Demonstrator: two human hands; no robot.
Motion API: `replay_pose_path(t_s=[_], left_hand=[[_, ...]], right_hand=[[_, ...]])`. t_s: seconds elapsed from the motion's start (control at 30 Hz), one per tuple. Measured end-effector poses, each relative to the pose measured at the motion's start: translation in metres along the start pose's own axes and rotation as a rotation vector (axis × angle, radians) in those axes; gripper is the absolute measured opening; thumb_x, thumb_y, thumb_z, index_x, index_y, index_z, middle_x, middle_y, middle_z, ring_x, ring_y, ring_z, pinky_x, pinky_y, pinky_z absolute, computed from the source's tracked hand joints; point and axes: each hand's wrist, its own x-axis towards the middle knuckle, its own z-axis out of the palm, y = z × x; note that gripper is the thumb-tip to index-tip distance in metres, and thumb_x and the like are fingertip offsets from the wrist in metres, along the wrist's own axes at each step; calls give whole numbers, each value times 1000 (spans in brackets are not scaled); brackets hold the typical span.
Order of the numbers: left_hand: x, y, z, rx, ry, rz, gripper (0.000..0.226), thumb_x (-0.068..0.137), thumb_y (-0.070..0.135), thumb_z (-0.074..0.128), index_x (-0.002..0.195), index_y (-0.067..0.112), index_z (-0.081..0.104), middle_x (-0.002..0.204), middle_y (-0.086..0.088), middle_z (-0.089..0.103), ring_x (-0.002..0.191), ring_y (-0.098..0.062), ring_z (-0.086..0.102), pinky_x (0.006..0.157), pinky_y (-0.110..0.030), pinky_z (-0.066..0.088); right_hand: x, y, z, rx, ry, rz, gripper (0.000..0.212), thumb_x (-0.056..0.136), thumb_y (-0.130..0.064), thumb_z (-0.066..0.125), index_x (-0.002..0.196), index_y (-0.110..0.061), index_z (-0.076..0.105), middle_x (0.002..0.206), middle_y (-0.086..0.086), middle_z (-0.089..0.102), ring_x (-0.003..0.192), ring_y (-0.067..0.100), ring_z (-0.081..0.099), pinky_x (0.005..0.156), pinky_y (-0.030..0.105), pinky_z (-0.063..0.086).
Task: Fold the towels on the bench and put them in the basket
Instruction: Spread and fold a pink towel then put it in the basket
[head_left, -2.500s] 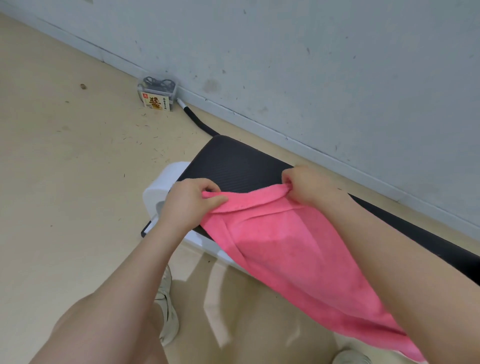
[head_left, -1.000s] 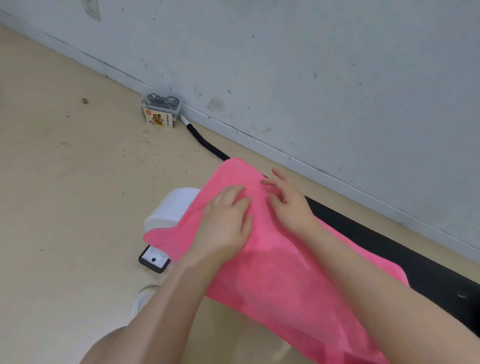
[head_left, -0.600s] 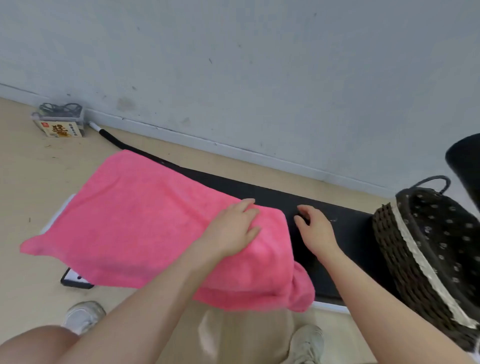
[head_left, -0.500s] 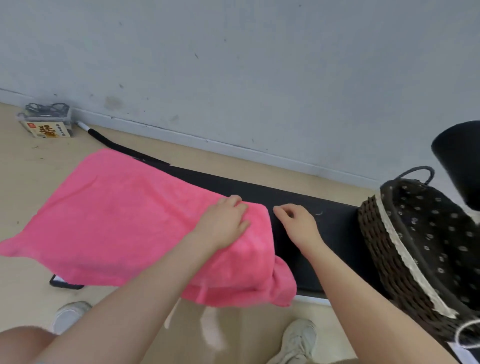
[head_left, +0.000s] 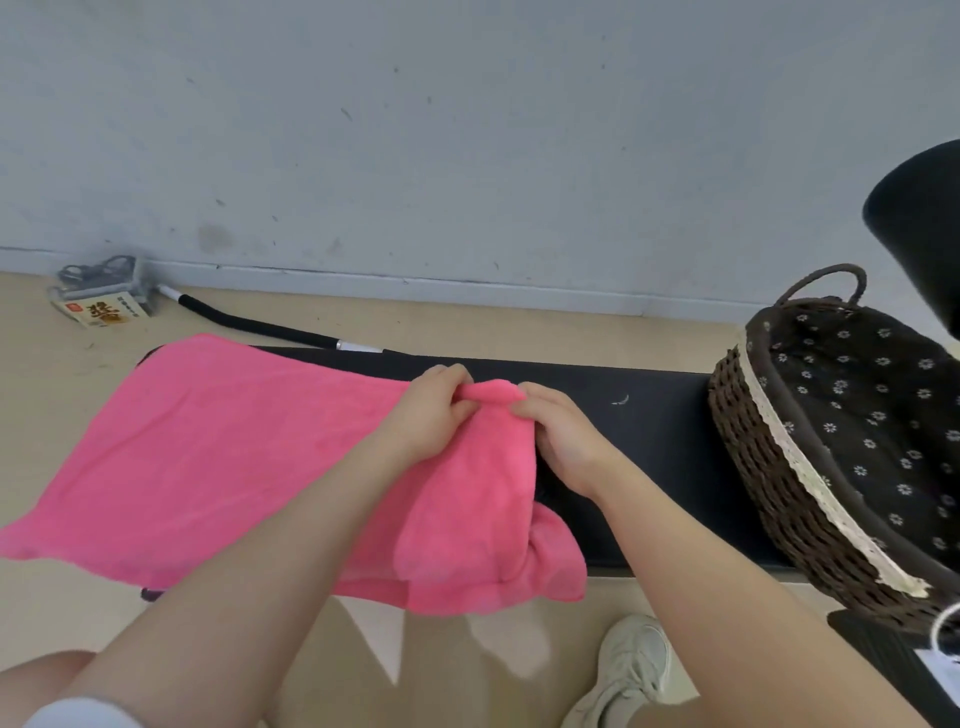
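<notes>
both hands now meet at the right end of the pink towel (head_left: 218, 441), which lies spread across the black bench (head_left: 639, 431) with its near edge hanging off the front. i see the left hand (head_left: 431, 415) with its fingers curled round a bunched corner at the far right edge, and the right hand (head_left: 566, 441) pinching the same raised fold from the other side, thumb and fingers on the cloth. half a second ago the left hand lay flat on the towel and the right hand rested on bare bench beside it, holding nothing; now each has cloth in its grip and the corner stands up a little off the bench. that tells me the smoothing is done and the fold is starting: i judge the next move is to carry this end over toward the left. against the earliest frame, the towel has gone from a narrow strip held up at its far end to a wide sheet laid flat, and the view has swung right, bringing the lined wicker basket (head_left: 769, 467) into sight at the bench's right end. no towel shows in the basket.
</notes>
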Motion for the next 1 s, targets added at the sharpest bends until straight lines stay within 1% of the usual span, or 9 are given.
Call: replay_pose_path(t_s=[0.1, 0.17, 0.23, 0.33, 0.53, 0.63, 0.8, 0.9, 1.0], left_hand=[[3, 0, 1, -52, 98, -21, 10, 89, 8, 53, 97, 2, 57, 91, -6, 48, 87, -23, 46, 64, -21, 22], [5, -3, 1, -86, 143, -74, 11, 90, 6, 51, 97, 1, 57, 96, -9, 53, 92, -23, 46, 66, -20, 24], [10, 0, 8, -111, 166, -110, 12, 91, 6, 49, 98, 0, 57, 104, -14, 55, 97, -25, 47, 66, -19, 24], [15, 4, 12, -122, 238, -190, 14, 91, 3, 44, 99, -2, 54, 110, -20, 53, 103, -30, 47, 67, -22, 24], [37, 6, 18, -98, 323, -251, 16, 88, 3, 48, 102, -2, 54, 115, -21, 50, 101, -31, 47, 70, -22, 25], [53, 11, 20, -82, 319, -214, 14, 88, 5, 52, 100, 0, 56, 113, -19, 51, 100, -30, 50, 75, -24, 30], [81, 22, 23, 3, 351, -160, 15, 90, 12, 52, 99, 3, 59, 110, -16, 56, 101, -32, 53, 84, -31, 35], [84, 26, 24, 86, 307, -141, 34, 94, 15, 46, 126, 5, 47, 133, -17, 43, 109, -36, 54, 92, -41, 42], [68, 24, 32, 98, 117, -21, 58, 95, 13, 42, 147, 8, 17, 156, -15, 6, 124, -35, 46, 97, -42, 42]], right_hand=[[-5, -5, -10, 40, -48, -39, 15, 76, -16, 58, 66, -20, 48, 60, -6, 44, 56, 8, 40, 53, 23, 31], [-7, -7, -24, 68, -71, -14, 11, 79, -15, 64, 86, -19, 56, 71, -4, 56, 62, 10, 52, 59, 24, 40], [-11, -12, -47, -222, -59, 41, 24, 84, -16, 66, 106, -23, 59, 84, -1, 64, 74, 14, 62, 70, 28, 48], [-9, -18, -72, -777, 53, 19, 8, 79, -20, 67, 75, -19, 60, 71, -7, 58, 66, 9, 54, 60, 23, 40], [12, -8, -104, -690, 432, 36, 22, 79, -7, 57, 62, -18, 50, 64, -2, 50, 63, 15, 48, 52, 27, 36], [28, -9, -115, -515, 617, 41, 15, 81, -6, 52, 72, -15, 59, 75, 4, 58, 77, 24, 55, 64, 35, 44], [50, -22, -131, -650, 827, -99, 28, 90, -4, 42, 110, -4, 62, 107, 14, 65, 101, 30, 58, 75, 31, 41], [53, -22, -138, -832, 779, -69, 38, 90, 4, 37, 126, -1, 47, 125, 21, 53, 115, 36, 50, 86, 35, 39], [44, -7, -128, -1149, 607, 61, 48, 91, 0, 40, 138, 1, 31, 149, 25, 24, 137, 38, 26, 111, 40, 23]])
